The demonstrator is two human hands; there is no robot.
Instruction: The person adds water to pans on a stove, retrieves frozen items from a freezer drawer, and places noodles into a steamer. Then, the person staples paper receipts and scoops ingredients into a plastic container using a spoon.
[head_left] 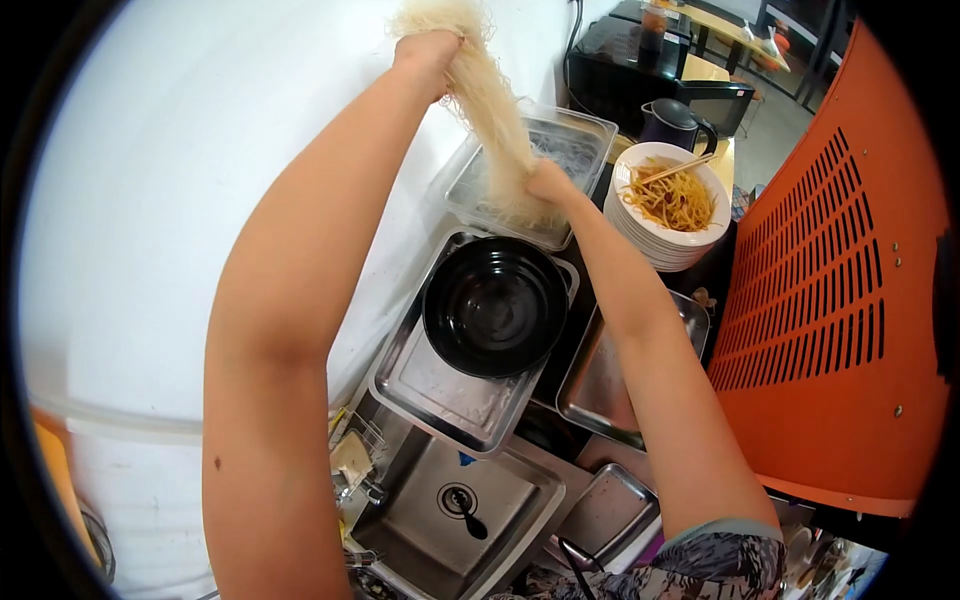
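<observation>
A long bundle of pale, thin noodles [490, 105] stretches between my two hands. My left hand [428, 62] is closed round its upper part, raised in front of the white wall. Lower down, my right hand [550, 185] grips the bundle above a clear plastic container [592, 135]. The bundle's lower end hangs in or just over this container, in which translucent strands show. Nearer to me, a black bowl [495, 307] rests on a metal tray [455, 395].
Right of the container, a stack of white plates [660, 247] bears cooked noodles and chopsticks. A kettle [672, 122] stands behind it. An orange vented panel [850, 270] rises at the right. A sink [455, 520] with a black spoon lies nearest me. Metal trays [610, 505] sit beside it.
</observation>
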